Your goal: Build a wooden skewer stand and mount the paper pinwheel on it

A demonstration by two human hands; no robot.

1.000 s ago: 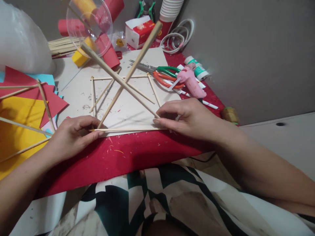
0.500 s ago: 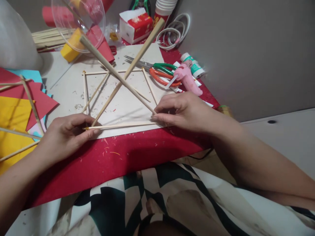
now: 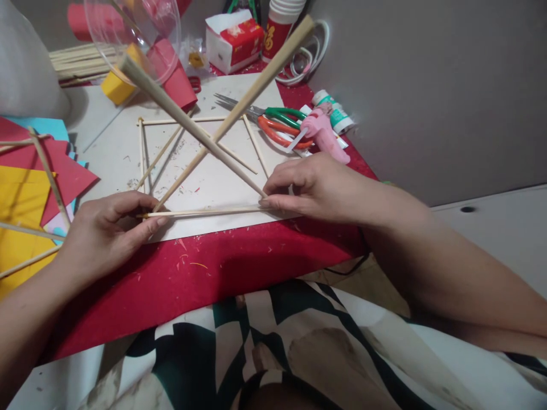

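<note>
Base frame: a 4-sided frame of thin pale wooden sticks (image 3: 205,212) lies on a flat white board (image 3: 205,193), on the red-covered surface (image 3: 171,285); all 4 sides appear to be laid out.
Left hand (image 3: 113,228): thumb and fingers clamped on the frame's near left corner, at the foot of a leaning stick.
Right hand (image 3: 314,185): thumb and fingertips pinched on the foot of the other leaning stick, at the near right corner.
Leaning sticks: 2 long tan wooden sticks (image 3: 273,67) rise from the near corners and cross in an X; from here I see no binding at the crossing.
Corner joints: amber blobs, probably glue, at 3 corners; the near right corner is hidden.
Far sticks: 2 thin brownish wooden sticks (image 3: 162,152) show behind the X; attachment cannot be told.
Glue gun: pink plastic glue gun (image 3: 322,134), right of the frame, in neither hand.
Completed, by judgement: base outline and placement of the near X.
Outstanding, by judgement: securing the X, if its feet are loose; its upper ends carry no crosspiece.
</note>
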